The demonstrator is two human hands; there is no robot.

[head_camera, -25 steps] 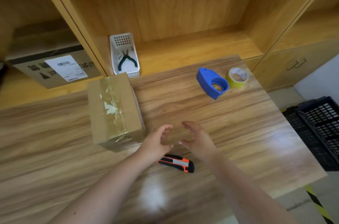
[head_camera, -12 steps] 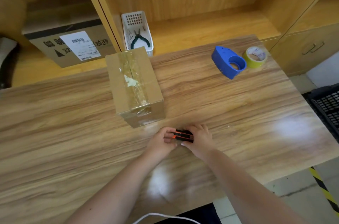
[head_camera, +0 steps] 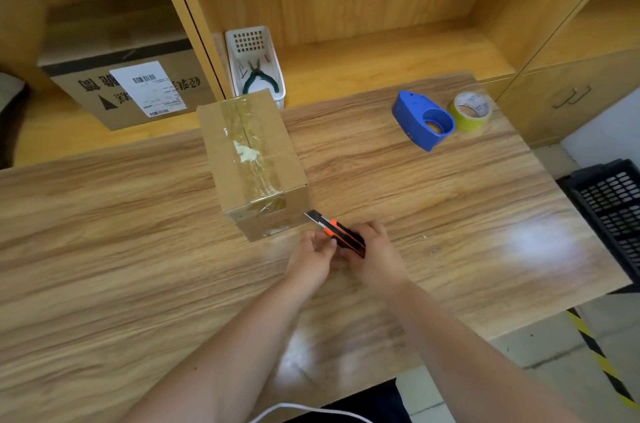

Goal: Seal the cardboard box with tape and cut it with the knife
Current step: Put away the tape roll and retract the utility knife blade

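Observation:
A small cardboard box [head_camera: 252, 159] stands closed on the wooden table [head_camera: 450, 201], with clear tape along its top seam and down its near end. Just in front of the box's near right corner, both my hands hold an orange-and-black utility knife [head_camera: 337, 232]. My right hand [head_camera: 375, 254] grips the handle; my left hand [head_camera: 313, 254] pinches the knife near its middle. The knife's front end points at the box's lower corner. A blue tape dispenser [head_camera: 420, 119] and a yellowish tape roll [head_camera: 471, 111] lie at the table's far right.
A white basket [head_camera: 254, 52] with pliers sits on the shelf behind the box. A large labelled carton [head_camera: 131, 90] stands on the shelf at the left. A black crate [head_camera: 613, 208] is on the floor to the right. A white cable [head_camera: 301, 408] hangs by the near edge.
My hands closed on the knife lying on the table and lifted it; its front end now points toward the box's near corner. The camera view shifted, and the box appears more central.

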